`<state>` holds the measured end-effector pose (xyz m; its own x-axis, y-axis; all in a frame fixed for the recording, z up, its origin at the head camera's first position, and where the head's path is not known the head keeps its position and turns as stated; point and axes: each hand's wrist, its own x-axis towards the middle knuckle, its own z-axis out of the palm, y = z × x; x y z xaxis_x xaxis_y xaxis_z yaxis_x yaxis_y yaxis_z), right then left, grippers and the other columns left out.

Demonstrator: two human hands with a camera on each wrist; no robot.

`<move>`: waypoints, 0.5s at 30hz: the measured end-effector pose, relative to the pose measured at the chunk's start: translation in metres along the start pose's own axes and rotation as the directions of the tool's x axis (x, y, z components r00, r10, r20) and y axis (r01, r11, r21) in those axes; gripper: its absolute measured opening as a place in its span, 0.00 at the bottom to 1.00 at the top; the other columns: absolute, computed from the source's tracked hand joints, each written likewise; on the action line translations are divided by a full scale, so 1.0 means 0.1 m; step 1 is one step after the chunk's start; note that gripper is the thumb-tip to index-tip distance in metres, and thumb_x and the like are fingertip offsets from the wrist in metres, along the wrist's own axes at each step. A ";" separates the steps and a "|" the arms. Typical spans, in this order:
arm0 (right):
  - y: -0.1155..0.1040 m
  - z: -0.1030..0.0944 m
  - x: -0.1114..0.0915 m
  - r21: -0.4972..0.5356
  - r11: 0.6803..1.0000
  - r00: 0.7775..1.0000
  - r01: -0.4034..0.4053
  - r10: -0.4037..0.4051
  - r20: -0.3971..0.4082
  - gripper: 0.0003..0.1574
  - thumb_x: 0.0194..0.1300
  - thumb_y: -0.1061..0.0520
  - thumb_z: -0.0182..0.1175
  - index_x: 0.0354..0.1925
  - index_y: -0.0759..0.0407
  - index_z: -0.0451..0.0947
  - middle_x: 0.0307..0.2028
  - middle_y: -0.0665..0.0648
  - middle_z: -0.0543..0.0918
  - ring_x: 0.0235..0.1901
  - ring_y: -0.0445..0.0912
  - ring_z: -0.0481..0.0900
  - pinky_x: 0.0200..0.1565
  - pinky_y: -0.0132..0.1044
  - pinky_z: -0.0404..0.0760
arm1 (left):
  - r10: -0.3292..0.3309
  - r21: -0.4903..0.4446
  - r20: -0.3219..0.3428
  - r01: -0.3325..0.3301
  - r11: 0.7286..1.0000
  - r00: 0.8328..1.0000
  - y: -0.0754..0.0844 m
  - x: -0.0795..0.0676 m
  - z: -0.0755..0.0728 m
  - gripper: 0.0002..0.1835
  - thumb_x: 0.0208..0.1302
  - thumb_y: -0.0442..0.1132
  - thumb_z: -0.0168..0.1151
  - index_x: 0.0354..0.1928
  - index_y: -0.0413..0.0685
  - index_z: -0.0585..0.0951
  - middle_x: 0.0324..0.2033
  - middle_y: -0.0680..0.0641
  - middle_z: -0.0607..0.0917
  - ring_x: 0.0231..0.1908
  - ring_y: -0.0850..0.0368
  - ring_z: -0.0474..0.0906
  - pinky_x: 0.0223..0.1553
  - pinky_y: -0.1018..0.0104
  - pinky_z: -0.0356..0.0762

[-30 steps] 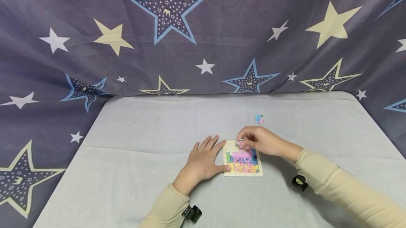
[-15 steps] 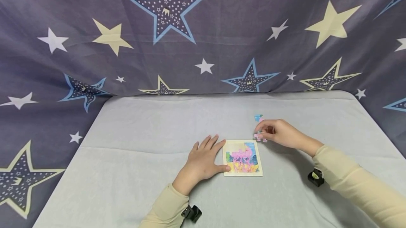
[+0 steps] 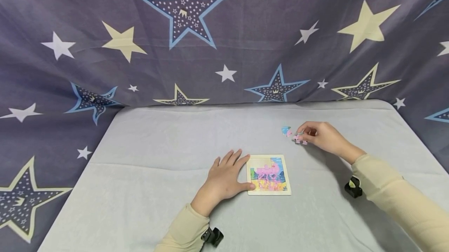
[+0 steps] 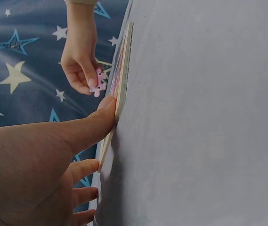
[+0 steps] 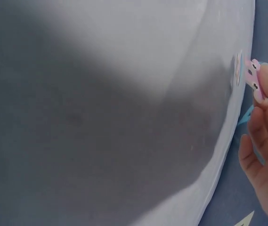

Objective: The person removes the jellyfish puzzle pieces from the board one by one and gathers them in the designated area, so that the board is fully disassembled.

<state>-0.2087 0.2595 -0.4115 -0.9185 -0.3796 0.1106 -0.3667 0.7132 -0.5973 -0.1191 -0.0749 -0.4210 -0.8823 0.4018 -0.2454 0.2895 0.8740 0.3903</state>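
A square jigsaw puzzle [image 3: 269, 176] in a pale frame lies flat, its picture pink, blue and yellow, with bare board at the upper left. My left hand [image 3: 226, 178] lies at its left side, fingers spread straight, thumb on the lower left of the frame and index fingertip at the upper left corner. To the upper right of the board, my right hand [image 3: 324, 139] pinches a pink puzzle piece [image 3: 300, 139] between thumb and fingers. The same pink piece [image 5: 254, 77] shows edge knobs in the right wrist view. Beside it a blue and pink piece [image 3: 286, 131] lies on the cloth.
A light grey cloth [image 3: 158, 197] covers the table. Behind and at the sides hangs a dark curtain [image 3: 242, 22] printed with stars. Each sleeved forearm carries a small black wrist camera [image 3: 353, 187].
My right hand has moved from over the puzzle's top edge to the right and away from me, carrying the pink piece close to the loose one. The left hand stays put.
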 end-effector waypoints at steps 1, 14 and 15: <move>0.01 -0.01 0.01 -0.006 1.000 1.000 -0.006 0.006 -0.010 0.07 0.66 0.63 0.70 0.43 0.61 0.86 0.27 0.51 0.85 0.25 0.39 0.76 0.28 0.32 0.74 | -0.001 -0.001 0.001 0.001 1.000 1.000 0.00 0.00 0.00 0.47 0.64 0.65 0.68 0.80 0.58 0.64 0.82 0.47 0.58 0.81 0.44 0.50 0.78 0.36 0.50; 0.11 0.01 0.20 -0.087 0.995 0.998 -0.054 0.050 -0.045 0.08 0.67 0.58 0.71 0.43 0.59 0.87 0.28 0.52 0.87 0.27 0.42 0.79 0.36 0.42 0.77 | 0.000 -0.006 0.002 0.000 1.000 1.000 -0.01 0.00 0.04 0.47 0.64 0.65 0.68 0.80 0.59 0.64 0.82 0.47 0.58 0.81 0.45 0.50 0.78 0.36 0.50; 0.13 0.01 0.21 -0.095 0.994 0.998 -0.056 0.052 -0.044 0.07 0.67 0.58 0.71 0.43 0.59 0.87 0.28 0.52 0.87 0.28 0.42 0.80 0.36 0.43 0.78 | 0.001 -0.006 0.002 -0.001 1.000 1.000 -0.01 0.01 0.04 0.47 0.64 0.65 0.68 0.80 0.59 0.64 0.82 0.47 0.58 0.81 0.45 0.50 0.78 0.36 0.50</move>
<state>-0.2321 0.2600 -0.4174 -0.9421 -0.3155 0.1140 -0.3267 0.7862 -0.5245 -0.1186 -0.0746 -0.4249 -0.8811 0.4031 -0.2473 0.2880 0.8721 0.3956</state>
